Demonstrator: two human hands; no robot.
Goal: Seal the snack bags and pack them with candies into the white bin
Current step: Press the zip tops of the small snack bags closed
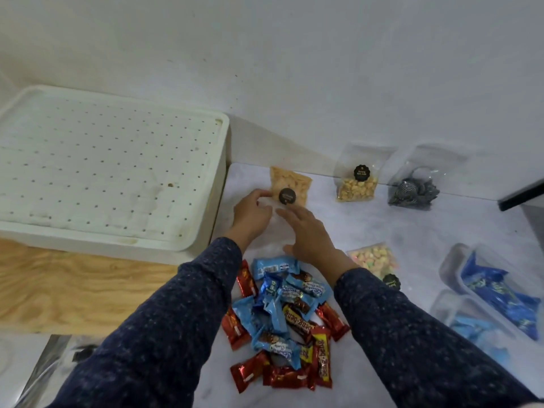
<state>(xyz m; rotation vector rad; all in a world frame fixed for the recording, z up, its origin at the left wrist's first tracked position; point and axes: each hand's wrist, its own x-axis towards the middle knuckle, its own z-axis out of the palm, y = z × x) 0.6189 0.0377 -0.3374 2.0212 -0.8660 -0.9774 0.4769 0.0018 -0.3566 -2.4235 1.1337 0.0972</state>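
Clear cellophane, pale crackers inside: snack bag (290, 187) flat on the marble counter (382, 225), near the white bin (206, 231), black sticker facing up at the fold. Left hand (250, 214) at the bag's left edge, fingertips curled onto it, apparently pinning it so the flap stays down. Right hand (309, 234) hovering just below the bag, fingers straight and spread, holding nothing, probably ready to smooth the seal or lift the bag.

Standing against the wall, well apart: a second cracker bag (356, 184), top open and upright, likely so nothing spills; beside it a bag of dark pieces (413, 188). Pastel-candy bag (375, 262) lying flat by the right wrist. Candies (282, 319) heaped between the sleeves, within easy reach for packing. Bin closed under its perforated lid (103, 172); nothing packed yet, by the look of it.
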